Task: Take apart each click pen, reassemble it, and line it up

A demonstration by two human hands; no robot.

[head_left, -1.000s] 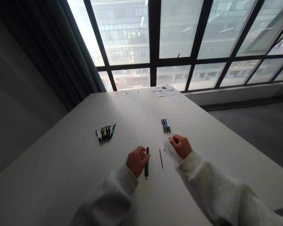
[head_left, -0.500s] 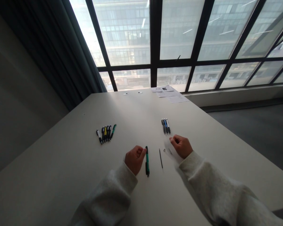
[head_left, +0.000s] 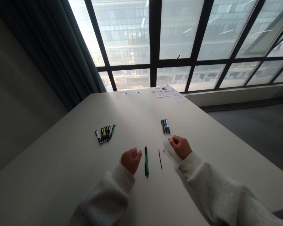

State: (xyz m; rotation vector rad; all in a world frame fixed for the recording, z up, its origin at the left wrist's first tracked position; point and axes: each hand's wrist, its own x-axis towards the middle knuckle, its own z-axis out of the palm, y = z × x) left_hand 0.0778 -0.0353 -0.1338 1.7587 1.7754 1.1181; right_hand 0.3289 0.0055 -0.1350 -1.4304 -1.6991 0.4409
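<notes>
My left hand (head_left: 131, 160) is curled into a fist just left of a green and black pen (head_left: 146, 163). A small gap separates the two, and nothing shows in the fingers. To the right of that pen lies a thin dark pen refill (head_left: 160, 159). Beyond the refill is a tiny pen part (head_left: 163, 150), with a thin, faint piece (head_left: 170, 153) beside it, too small to make out. My right hand (head_left: 180, 147) rests closed on the table, right of these small parts. No object is visible in it.
On the left is a row of several pens (head_left: 105, 134) in black, white, yellow and green. A smaller group of pens (head_left: 165, 126) lies beyond my right hand. Papers (head_left: 166, 91) sit at the white table's (head_left: 132, 116) far edge, below the window.
My left hand has drawn away to the left from the green pen, which stays on the table. My right hand has hardly moved.
</notes>
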